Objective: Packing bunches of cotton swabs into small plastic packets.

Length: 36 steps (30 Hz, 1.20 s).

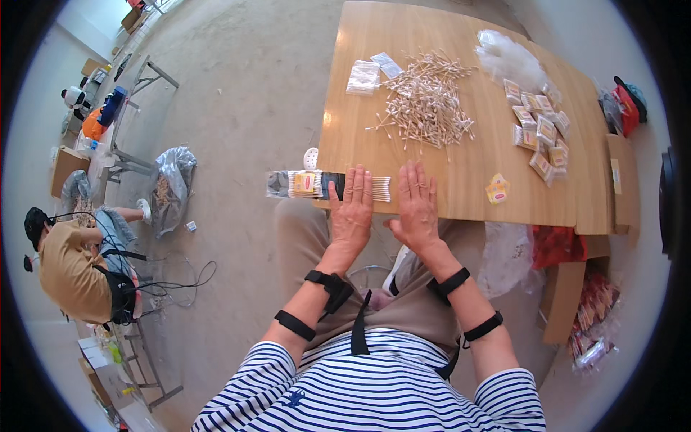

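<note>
My left hand (350, 216) lies flat with its fingers stretched out, over a dark flat piece (332, 184) at the table's near-left corner. A short row of cotton swabs (381, 189) shows just right of its fingers. My right hand (416, 205), also flat with straight fingers, rests at the near edge, a little right of that row. To the left, a clear pack of cotton swabs with a yellow label (305, 184) juts past the table's left edge. What lies under my palms is hidden.
On the wooden table (349, 122) are a heap of loose cotton swabs (428, 101), clear bags (363, 77), several filled packs (545, 131) and yellow label cards (497, 189). Cardboard boxes (568, 295) stand at the right. Another person (79, 270) sits at the left near a sack (173, 189).
</note>
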{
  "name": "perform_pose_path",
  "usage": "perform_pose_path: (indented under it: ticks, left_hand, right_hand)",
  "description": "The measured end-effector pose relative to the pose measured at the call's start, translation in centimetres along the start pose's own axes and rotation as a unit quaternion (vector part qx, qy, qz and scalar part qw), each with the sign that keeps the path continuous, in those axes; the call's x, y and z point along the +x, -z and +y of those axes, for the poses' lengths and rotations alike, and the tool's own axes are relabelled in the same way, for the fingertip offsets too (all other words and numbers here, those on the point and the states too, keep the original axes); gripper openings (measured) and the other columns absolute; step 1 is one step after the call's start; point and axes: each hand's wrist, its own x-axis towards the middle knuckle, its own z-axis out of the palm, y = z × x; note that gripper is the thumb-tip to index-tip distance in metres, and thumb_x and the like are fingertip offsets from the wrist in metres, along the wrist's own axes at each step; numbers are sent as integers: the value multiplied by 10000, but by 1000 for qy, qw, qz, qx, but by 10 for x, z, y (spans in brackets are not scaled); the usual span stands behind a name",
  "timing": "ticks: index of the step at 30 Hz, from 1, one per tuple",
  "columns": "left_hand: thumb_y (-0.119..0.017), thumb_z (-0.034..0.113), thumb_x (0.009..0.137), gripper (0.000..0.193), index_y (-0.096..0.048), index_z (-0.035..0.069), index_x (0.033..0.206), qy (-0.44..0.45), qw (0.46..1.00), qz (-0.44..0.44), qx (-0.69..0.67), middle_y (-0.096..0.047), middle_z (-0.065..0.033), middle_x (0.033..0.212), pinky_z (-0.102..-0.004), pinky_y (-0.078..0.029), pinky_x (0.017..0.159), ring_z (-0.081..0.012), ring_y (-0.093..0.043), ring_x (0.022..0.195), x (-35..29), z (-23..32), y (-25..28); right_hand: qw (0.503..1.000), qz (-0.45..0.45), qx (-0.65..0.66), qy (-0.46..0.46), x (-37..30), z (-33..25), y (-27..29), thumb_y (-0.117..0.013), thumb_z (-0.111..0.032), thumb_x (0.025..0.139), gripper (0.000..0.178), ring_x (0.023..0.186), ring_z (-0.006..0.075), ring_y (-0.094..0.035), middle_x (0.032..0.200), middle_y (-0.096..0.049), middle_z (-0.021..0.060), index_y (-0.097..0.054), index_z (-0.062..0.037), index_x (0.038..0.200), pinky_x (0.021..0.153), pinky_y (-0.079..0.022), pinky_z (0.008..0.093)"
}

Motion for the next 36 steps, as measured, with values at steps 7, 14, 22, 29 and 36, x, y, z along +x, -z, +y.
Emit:
perform_pose_path:
  ticks: [7,14,22,29,36]
  left_hand:
    - [-579,101,855,714,-337,7,1520,-1,1000,-13,-16,-299,-154,1616,-595,-113,1200,-282,-240,1524,2,4,5]
    - [-566,101,862,695,-345,3,1513,1,1000,3,-17,-310,-159,1609,-580,-126,1208,-285,-242,1523,1,4,1]
    - [-578,137,859,714,-344,2,1520,8,1000,-6,-12,-297,-160,1618,-574,-129,1211,-290,-243,1522,1,3,2]
    - [-657,84,771,803,-360,-18,1510,-4,998,16,-61,-261,-184,1625,-516,-157,1213,-312,-232,1520,-4,-5,21]
    - [-785,129,804,484,-565,-6,1214,250,841,4,-480,-638,-122,1138,-359,-502,925,-264,-613,1046,-67,-57,35]
  right_hand:
    - [996,-50,-71,-17,0,-11,-23,-899,-325,619,1172,1543,342,-116,1630,-194,215,-257,35,1531,1228,-93,552]
    - [996,-47,-66,-30,4,-9,-28,-892,-347,603,1164,1537,343,-134,1627,-225,180,-286,1,1535,1230,-107,557]
    - [997,-39,-59,-18,7,-14,-22,-841,-250,666,1064,1534,340,-153,1629,-221,186,-285,4,1537,1231,-120,541]
    - [996,10,-62,68,7,-21,-49,-643,-112,771,863,1532,355,-175,1621,-226,226,-271,39,1534,1235,-112,513]
    - [998,-37,-29,37,8,-30,-35,-826,-209,641,1086,1523,394,-167,1612,-204,267,-252,77,1517,1237,-133,497]
